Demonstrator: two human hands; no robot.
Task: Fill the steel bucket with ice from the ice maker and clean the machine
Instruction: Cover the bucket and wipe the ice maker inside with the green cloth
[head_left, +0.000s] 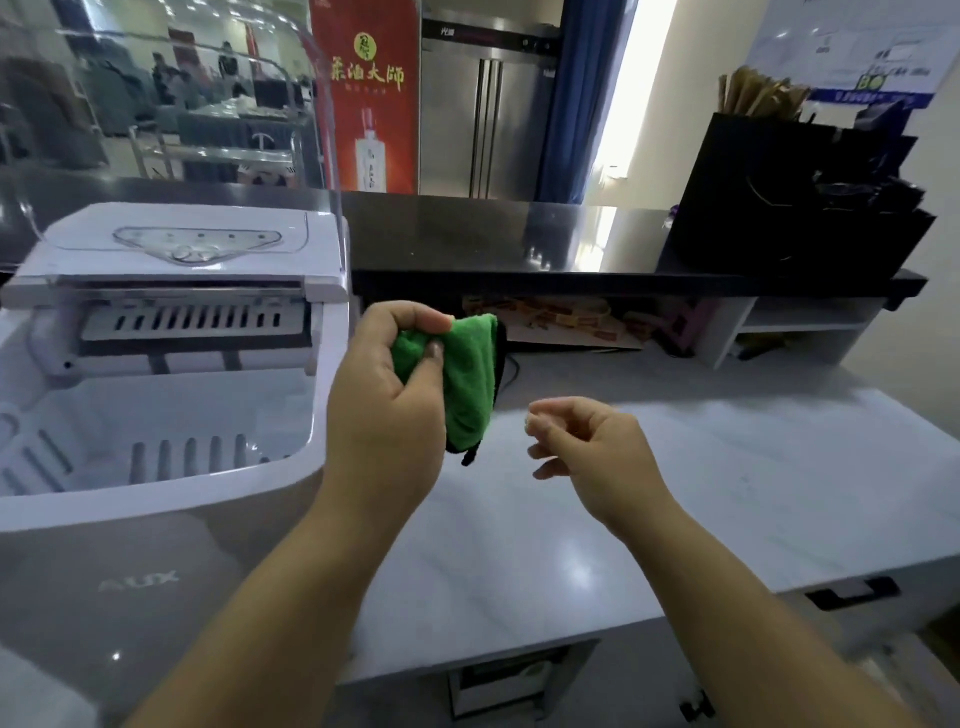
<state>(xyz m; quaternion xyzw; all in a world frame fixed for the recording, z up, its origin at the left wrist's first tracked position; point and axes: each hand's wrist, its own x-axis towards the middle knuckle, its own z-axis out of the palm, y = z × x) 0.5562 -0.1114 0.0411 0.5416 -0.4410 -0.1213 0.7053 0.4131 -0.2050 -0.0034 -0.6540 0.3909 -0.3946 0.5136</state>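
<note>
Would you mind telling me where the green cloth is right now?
The green cloth is mid-frame in the head view, held above the white counter in the left hand, just right of the open ice maker.

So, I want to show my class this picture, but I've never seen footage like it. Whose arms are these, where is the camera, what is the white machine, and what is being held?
There is one picture, taken by a camera worn on a person's head, looking forward and down, so the arms are that person's own. The left hand grips a folded green cloth. The right hand hangs beside it with loosely curled fingers, holding nothing. The white machine on the left is an ice maker with its clear lid raised; no ice is visible in its basket. It stands on a pale counter. Farther back, a black paper bag sits on a dark raised ledge. No steel bucket is in view.
</note>
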